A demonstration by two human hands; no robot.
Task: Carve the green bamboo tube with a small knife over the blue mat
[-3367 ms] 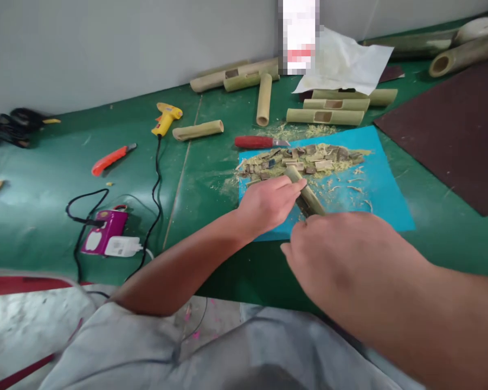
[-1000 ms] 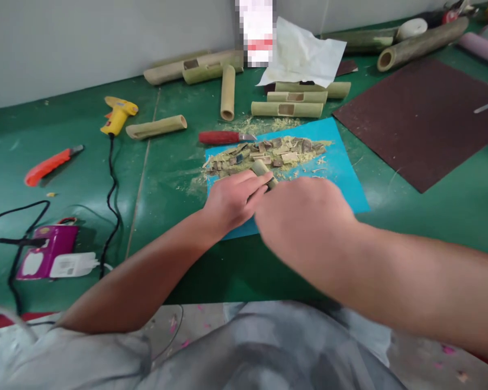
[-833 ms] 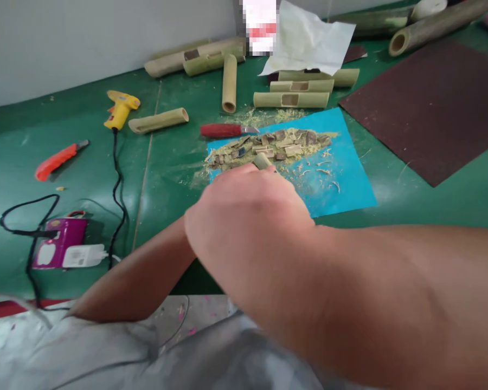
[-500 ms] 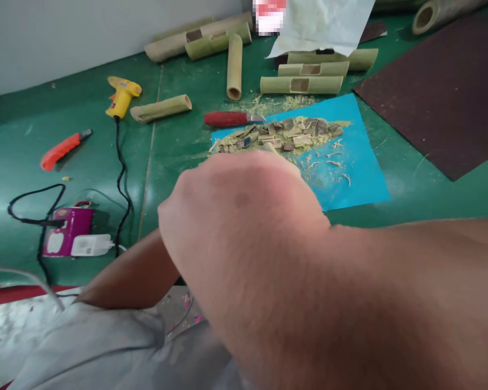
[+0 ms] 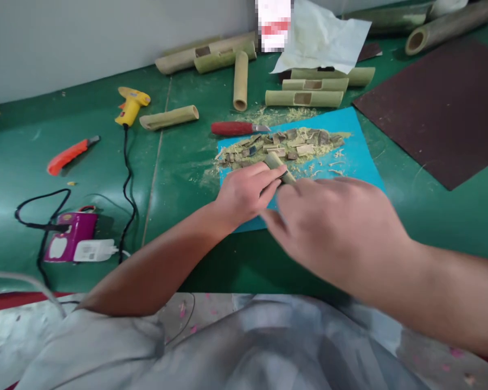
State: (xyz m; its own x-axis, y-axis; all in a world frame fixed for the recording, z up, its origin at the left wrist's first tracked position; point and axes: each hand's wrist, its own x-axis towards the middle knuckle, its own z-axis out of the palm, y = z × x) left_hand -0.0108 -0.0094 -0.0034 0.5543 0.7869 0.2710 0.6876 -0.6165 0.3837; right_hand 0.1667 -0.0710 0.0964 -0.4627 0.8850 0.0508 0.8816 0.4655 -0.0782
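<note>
- Pale green bamboo tube (image 5: 274,160): over a blue rectangular sheet (image 5: 364,162), probably laid to catch pale curled shavings (image 5: 336,172).
- Left hand (image 5: 248,189): fingers curled round it, likely for steadiness.
- Right hand (image 5: 337,222): by its nearer end; fingers hidden, grip cannot be told.

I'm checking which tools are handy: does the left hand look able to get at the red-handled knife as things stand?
Probably yes, if it lets go: the left hand holds a bamboo piece. The red-handled knife lies beyond, by the far edge of the blue sheet, its handle uncovered.
</note>
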